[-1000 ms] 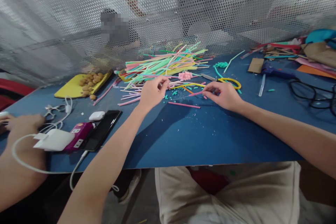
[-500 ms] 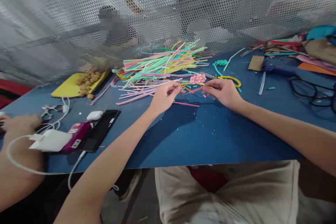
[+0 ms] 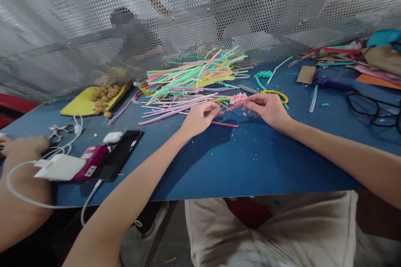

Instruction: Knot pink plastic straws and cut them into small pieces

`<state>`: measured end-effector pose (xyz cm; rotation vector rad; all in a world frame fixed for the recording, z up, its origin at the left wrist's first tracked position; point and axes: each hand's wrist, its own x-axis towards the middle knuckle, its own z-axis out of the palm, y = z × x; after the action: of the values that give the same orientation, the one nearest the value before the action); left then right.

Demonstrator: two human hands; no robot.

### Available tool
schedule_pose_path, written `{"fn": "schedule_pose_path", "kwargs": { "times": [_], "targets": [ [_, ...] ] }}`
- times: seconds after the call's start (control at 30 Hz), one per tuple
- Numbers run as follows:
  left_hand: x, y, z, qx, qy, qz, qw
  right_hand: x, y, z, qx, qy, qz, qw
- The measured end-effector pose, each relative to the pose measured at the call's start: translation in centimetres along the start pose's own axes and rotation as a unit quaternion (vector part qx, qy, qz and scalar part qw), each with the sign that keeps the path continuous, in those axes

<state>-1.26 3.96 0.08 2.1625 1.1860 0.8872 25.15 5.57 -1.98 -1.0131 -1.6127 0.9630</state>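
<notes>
Pink straw piece (image 3: 231, 108) is held just above the blue worktop (image 3: 250, 158), in front of the straw pile (image 3: 194, 77); left grip (image 3: 199, 117) pinches one end, right grip (image 3: 266, 109) pinches the other, beside yellow-handled scissors (image 3: 282, 96)

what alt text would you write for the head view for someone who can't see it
A person's left hand and right hand pinch a short pink straw piece over a blue table, before a pile of colourful straws. Yellow-handled scissors lie behind the right hand; a phone and another person's hand are at far left.
</notes>
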Motion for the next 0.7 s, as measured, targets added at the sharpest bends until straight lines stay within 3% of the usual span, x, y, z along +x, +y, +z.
{"fn": "schedule_pose_path", "kwargs": {
  "times": [0.27, 0.7],
  "targets": [
    [-0.04, -0.50, 0.06, 0.016, -0.029, -0.005, 0.999, 0.11, 0.09, -0.15, -0.005, -0.007, 0.001, 1.000],
    [-0.02, 0.15, -0.21, 0.018, -0.024, 0.008, 1.000, -0.04, -0.09, -0.23, -0.005, -0.011, 0.028, 1.000]
  ]
}}
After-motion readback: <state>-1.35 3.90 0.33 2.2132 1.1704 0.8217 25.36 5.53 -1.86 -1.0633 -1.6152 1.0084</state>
